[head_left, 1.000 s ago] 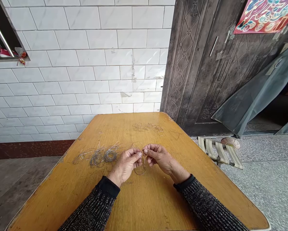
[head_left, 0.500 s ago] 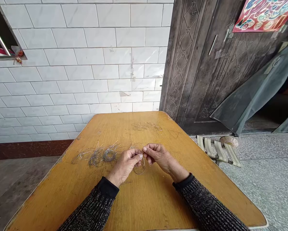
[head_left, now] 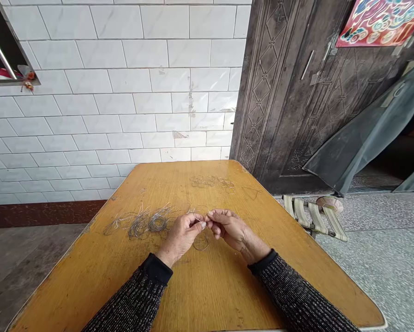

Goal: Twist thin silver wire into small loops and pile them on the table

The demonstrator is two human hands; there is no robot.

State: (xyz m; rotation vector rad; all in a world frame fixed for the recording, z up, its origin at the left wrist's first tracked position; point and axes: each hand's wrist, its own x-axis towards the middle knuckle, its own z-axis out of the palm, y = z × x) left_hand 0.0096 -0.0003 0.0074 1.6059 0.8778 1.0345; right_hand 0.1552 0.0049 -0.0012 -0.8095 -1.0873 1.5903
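Observation:
A thin wire loop (head_left: 201, 249) hangs from my fingers just above the table. My left hand (head_left: 182, 234) pinches it between thumb and forefinger. Close against those fingertips, my right hand (head_left: 227, 227) also pinches the wire, and the exact spot it grips is hidden by the fingers. Left of my left hand lie tangled bundles of grey wire (head_left: 157, 222), with loose ends sticking up. Farther back on the table several thin wire rings (head_left: 212, 181) lie in a group.
The wooden table (head_left: 200, 295) reaches to a white tiled wall (head_left: 130, 101). A dark carved door (head_left: 283, 115) with a grey curtain (head_left: 369, 133) stands at the right. On the floor beside the table is a low strap-seated stool (head_left: 314, 216).
The fingertips of both hands have come closer together on the wire. The fingers of my right hand have shifted slightly, and the wire bundles lie as before.

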